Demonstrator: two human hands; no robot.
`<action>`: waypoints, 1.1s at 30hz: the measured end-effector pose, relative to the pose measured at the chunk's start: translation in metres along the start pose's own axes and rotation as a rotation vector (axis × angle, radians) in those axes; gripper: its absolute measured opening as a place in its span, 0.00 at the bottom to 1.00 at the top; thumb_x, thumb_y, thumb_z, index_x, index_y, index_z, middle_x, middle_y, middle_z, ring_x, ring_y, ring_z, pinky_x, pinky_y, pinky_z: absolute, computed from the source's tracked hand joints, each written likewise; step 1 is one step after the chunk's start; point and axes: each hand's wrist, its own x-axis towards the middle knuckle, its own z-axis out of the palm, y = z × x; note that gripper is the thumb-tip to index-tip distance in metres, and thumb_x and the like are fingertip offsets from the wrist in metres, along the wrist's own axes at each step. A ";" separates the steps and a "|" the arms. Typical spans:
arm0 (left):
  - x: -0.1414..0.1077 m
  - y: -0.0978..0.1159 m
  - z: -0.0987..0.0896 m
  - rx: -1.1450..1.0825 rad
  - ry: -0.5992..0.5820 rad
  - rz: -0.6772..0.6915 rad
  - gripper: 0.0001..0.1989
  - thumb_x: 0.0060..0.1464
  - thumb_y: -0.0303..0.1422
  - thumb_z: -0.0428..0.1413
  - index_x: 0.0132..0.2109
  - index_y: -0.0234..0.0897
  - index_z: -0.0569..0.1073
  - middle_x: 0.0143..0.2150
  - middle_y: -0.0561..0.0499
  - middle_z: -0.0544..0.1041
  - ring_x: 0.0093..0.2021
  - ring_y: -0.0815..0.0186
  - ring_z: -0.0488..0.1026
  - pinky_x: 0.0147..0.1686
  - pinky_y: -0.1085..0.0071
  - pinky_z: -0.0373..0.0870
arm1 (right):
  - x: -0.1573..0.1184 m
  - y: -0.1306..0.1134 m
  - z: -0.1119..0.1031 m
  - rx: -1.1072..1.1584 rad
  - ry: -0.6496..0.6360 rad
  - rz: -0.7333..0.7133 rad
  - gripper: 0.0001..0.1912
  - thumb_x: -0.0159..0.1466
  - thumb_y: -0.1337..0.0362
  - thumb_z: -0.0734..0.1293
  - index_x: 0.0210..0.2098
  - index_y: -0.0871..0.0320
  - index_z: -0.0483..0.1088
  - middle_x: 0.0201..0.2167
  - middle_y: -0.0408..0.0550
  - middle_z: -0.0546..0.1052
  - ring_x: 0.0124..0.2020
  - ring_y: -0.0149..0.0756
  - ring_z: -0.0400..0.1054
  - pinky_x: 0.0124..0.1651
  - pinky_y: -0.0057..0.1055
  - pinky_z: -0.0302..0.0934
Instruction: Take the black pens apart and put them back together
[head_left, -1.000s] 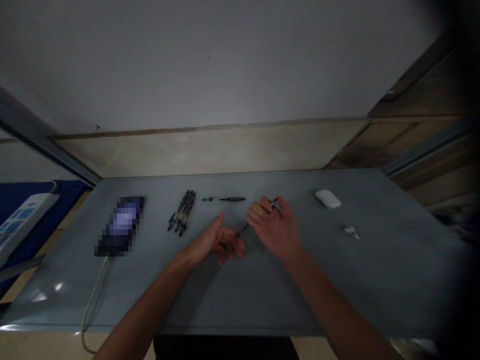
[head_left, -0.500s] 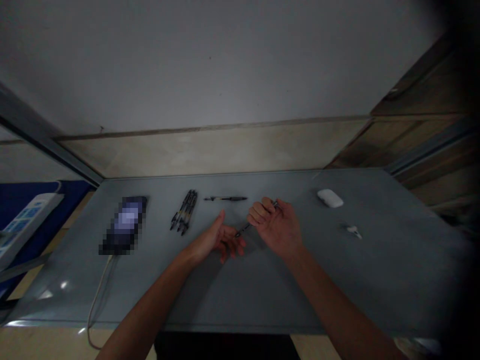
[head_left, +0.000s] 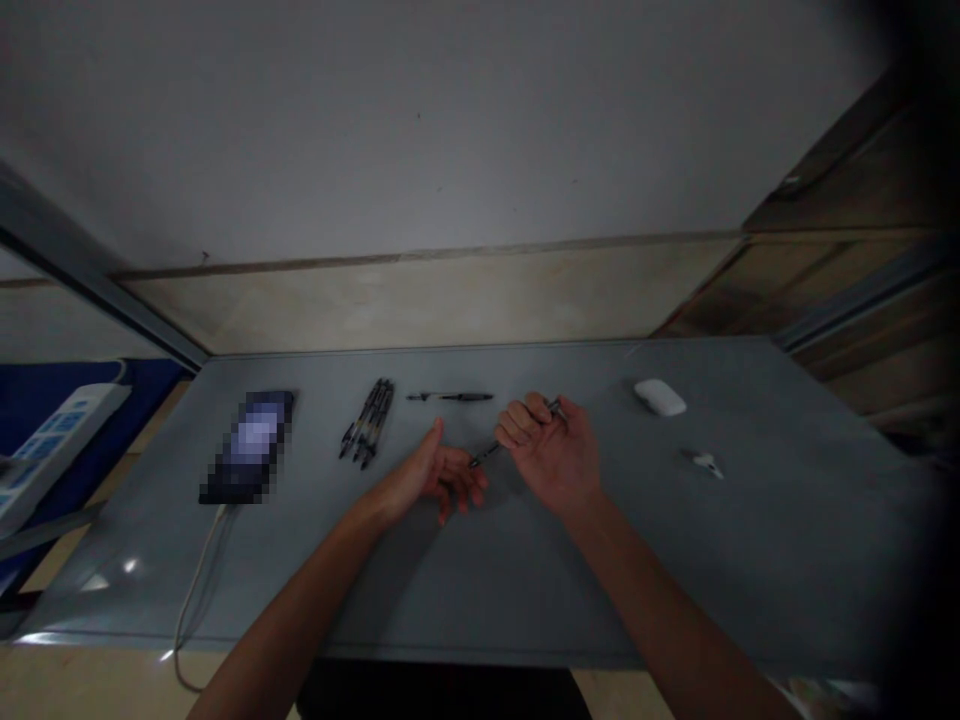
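My right hand (head_left: 553, 450) grips a slim black pen (head_left: 486, 454) in its curled fingers, with the pen's tip pointing left and its other end showing past my fingers. My left hand (head_left: 431, 480) rests palm-inward just left of that tip, its fingers loosely curved and holding nothing. The tip is very close to my left fingers, but I cannot tell whether they touch. Farther up the grey tabletop (head_left: 525, 590) lie a bundle of black pens (head_left: 366, 423) and a single black pen (head_left: 450, 397).
A pixelated phone (head_left: 251, 448) with a white cable (head_left: 196, 570) lies at left. A white earbud case (head_left: 660, 397) and a white earbud (head_left: 703, 462) lie at right. A white power strip (head_left: 52, 448) sits beyond the table's left edge. A wall stands behind.
My right hand has turned slightly, bringing the pen flatter and its tip a little higher. My left hand has barely moved.
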 end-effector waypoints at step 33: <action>-0.001 -0.002 -0.001 0.034 -0.009 0.006 0.49 0.55 0.67 0.24 0.37 0.29 0.74 0.32 0.40 0.75 0.27 0.64 0.71 0.20 0.73 0.61 | 0.001 0.002 -0.001 0.030 0.030 0.038 0.19 0.66 0.55 0.60 0.24 0.54 0.49 0.21 0.38 0.48 0.22 0.33 0.45 0.28 0.31 0.53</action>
